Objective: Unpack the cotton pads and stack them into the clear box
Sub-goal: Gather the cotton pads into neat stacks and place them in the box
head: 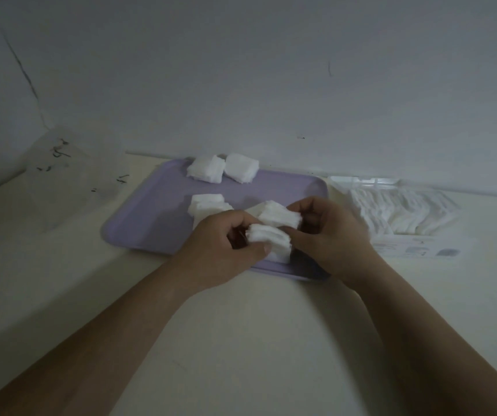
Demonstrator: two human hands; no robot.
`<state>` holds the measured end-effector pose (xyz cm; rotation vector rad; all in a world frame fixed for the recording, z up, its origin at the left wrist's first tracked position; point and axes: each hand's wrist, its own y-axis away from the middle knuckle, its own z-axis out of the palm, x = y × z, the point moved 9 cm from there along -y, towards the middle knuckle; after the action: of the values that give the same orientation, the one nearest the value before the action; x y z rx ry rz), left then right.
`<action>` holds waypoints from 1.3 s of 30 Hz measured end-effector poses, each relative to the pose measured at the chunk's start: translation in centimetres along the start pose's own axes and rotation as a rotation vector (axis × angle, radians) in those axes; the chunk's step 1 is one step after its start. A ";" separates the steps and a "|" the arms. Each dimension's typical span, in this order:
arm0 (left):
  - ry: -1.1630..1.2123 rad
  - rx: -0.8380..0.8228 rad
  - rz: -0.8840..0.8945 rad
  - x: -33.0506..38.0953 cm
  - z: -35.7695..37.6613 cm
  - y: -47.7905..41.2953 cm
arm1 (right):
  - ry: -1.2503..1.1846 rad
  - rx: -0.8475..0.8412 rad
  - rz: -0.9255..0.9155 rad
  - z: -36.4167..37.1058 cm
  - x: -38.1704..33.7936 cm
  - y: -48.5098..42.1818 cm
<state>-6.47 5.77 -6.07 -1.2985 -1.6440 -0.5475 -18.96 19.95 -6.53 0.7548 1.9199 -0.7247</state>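
Progress stood, by my judgement, somewhere past the middle, with the unpacking apparently done and the stacking only partly done. Your left hand and right hand met over the near edge of the purple tray. The fingers of the left were curled and clamped on a small bundle of cotton pads, thumb pressed on top. The fingers of the right were pinched on a second bundle, just behind and touching the first.

The clear box sat on the table just right of the tray, and it already held rows of pads; whether it was full could not be told in the dim light.

Three loose stacks were not yet in the box: two side by side at the far end of the tray, and one near the middle, just behind your left hand. A crumpled clear wrapper lay on the table well to the left and looked empty.

Outstanding work, as judged: squaring the two held bundles, placing them, then moving the three stacks across.
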 end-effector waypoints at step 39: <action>0.059 -0.172 -0.105 -0.9 2.0 -0.9 | -0.197 0.117 0.194 3.8 -1.3 2.0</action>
<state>-8.09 6.65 -7.59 -1.3111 -1.6513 -0.7981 -14.95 18.12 -7.24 0.8942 1.6132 -0.7658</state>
